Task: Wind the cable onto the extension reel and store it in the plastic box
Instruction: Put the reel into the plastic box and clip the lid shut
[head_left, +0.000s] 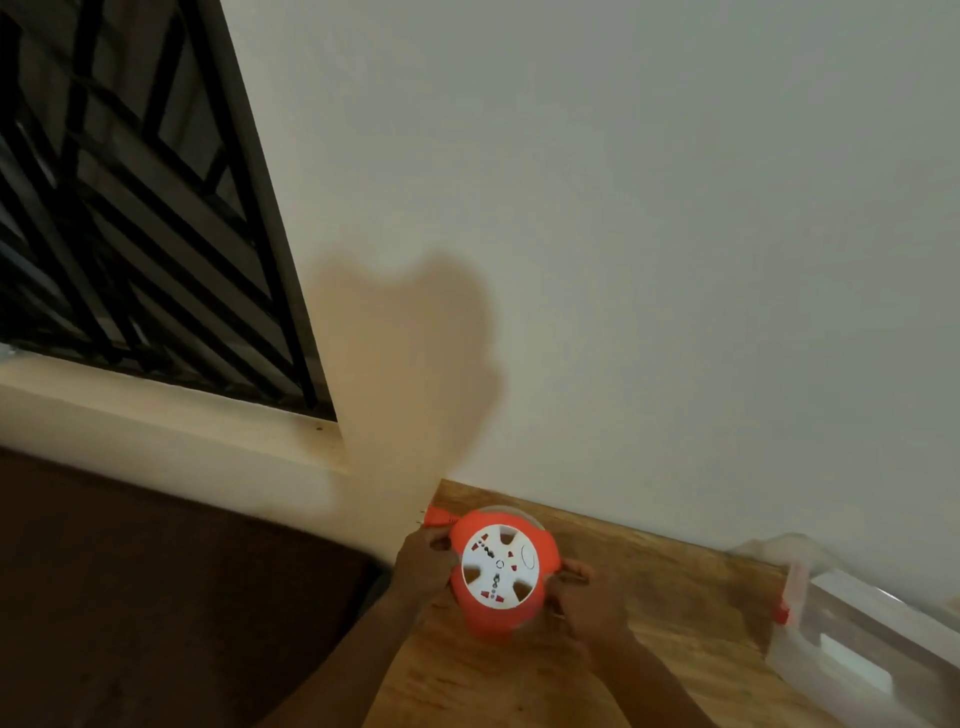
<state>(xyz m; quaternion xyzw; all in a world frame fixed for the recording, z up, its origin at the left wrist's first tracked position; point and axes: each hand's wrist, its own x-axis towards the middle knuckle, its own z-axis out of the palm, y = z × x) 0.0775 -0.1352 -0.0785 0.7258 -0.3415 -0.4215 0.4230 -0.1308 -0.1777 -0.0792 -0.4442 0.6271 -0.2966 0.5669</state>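
Note:
An orange extension reel (498, 571) with a white socket face stands on the wooden table (675, 587) near its far left corner. My left hand (423, 564) grips the reel's left side. My right hand (582, 597) holds its right side, fingers curled at the rim. The orange plug (439, 517) sticks out past the reel at the upper left. The wound cable itself is hidden. A clear plastic box (862, 639) with an orange latch lies at the right of the table.
A pale wall rises right behind the table. A window with a dark metal grille (130, 208) and a light sill (156, 431) fills the left. Dark floor or furniture (156, 597) lies below the sill, left of the table edge.

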